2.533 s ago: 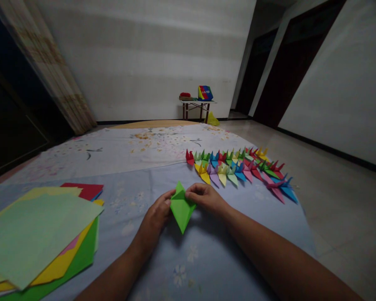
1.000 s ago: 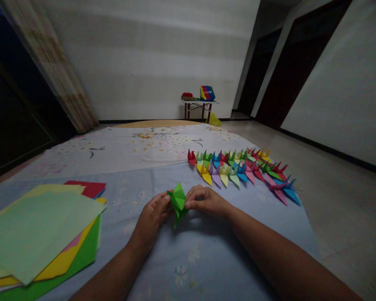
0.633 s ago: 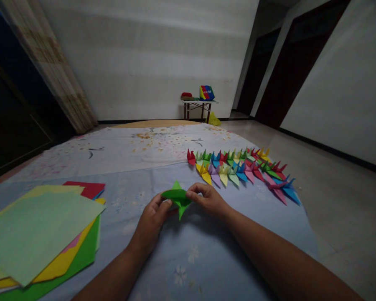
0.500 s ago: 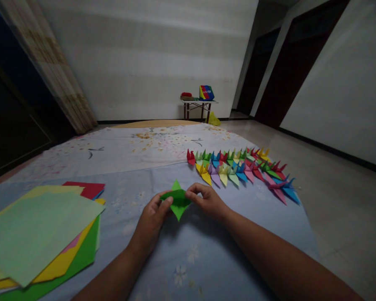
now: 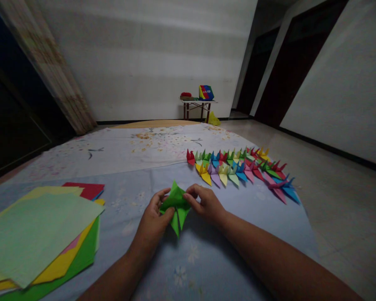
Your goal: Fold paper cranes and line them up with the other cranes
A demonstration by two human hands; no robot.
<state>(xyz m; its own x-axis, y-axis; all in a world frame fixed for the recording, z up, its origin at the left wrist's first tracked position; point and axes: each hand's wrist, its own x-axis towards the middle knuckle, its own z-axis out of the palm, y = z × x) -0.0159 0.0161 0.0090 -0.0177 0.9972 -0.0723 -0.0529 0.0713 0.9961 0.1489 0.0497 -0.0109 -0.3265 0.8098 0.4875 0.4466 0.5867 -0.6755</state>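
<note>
Between my two hands is a folded piece of green origami paper (image 5: 176,198), with a broad point at the top and two narrow points hanging down, a slit between them. My left hand (image 5: 156,215) pinches its left side, thumb on the front near the slit and fingers behind. My right hand (image 5: 207,201) grips its right edge between thumb and forefinger. The undersides of the paper and some fingertips are hidden. Rows of folded paper cranes (image 5: 224,173) in many colours stand beyond my right hand.
A stack of coloured paper sheets (image 5: 47,230), pale green on top, lies at the left. A floral tablecloth (image 5: 128,154) covers the table, whose right edge curves past the cranes. A small side table (image 5: 196,102) with a colourful box stands by the wall.
The green paper has tilted between my hands: its two narrow lower points now show, and the top point looks broader. Both hands keep hold of it, nearly in place.
</note>
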